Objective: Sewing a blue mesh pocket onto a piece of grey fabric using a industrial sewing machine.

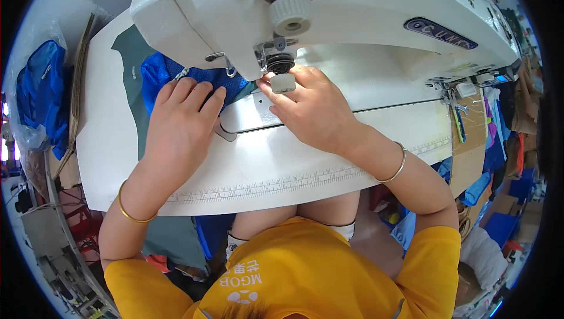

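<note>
One sewing machine point(352, 19), two hands, two bracelets, one blue fabric piece point(164, 72)

We are in a garment sewing workshop. Just above our hands stands a white industrial sewing machine point(352, 19) on a white table point(282, 169) with a printed ruler along its edge. Bagged blue fabric point(38, 92) lies far left of them, cloth piles point(499, 142) to their right.

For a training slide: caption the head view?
Left hand presses blue fabric flat; right hand rests under the white sewing machine.
</note>
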`<state>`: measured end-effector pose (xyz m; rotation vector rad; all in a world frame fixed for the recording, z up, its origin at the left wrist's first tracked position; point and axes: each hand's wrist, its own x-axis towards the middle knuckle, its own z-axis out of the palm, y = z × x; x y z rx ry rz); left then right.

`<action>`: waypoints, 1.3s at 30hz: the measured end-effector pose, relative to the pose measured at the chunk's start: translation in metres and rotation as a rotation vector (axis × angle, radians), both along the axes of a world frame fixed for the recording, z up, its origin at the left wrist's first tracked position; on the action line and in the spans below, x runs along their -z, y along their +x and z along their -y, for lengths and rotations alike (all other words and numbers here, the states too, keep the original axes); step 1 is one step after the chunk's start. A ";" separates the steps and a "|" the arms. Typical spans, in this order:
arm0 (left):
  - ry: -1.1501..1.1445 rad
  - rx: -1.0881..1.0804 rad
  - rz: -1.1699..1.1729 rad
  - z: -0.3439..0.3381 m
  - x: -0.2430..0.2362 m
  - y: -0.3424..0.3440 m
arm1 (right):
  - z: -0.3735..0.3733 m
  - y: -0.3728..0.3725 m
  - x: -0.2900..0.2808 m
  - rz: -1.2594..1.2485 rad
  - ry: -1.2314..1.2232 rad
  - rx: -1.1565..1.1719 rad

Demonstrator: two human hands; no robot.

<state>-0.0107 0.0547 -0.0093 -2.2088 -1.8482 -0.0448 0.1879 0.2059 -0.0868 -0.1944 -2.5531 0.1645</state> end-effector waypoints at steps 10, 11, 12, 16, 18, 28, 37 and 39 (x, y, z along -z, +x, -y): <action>0.315 0.117 -0.142 -0.021 0.029 -0.010 | 0.000 0.003 -0.003 -0.004 0.000 0.052; 0.312 0.122 -0.144 -0.025 0.034 -0.010 | 0.000 0.003 -0.003 0.003 -0.003 0.049; 0.319 0.110 -0.108 -0.028 0.039 -0.009 | 0.001 0.003 -0.003 0.000 -0.007 0.054; 0.404 0.090 -0.119 -0.029 0.051 -0.010 | 0.001 0.001 0.002 -0.004 -0.034 0.042; 0.411 0.141 -0.066 -0.033 0.055 -0.009 | 0.002 0.001 0.001 0.000 -0.050 0.037; 0.313 0.098 0.306 -0.039 0.054 0.000 | 0.001 0.000 -0.001 0.041 -0.024 0.043; 0.379 0.002 0.422 -0.039 0.070 0.000 | 0.006 -0.003 -0.006 0.019 -0.028 0.057; 0.402 0.013 0.419 -0.042 0.073 0.001 | 0.006 -0.002 -0.006 0.021 -0.015 0.061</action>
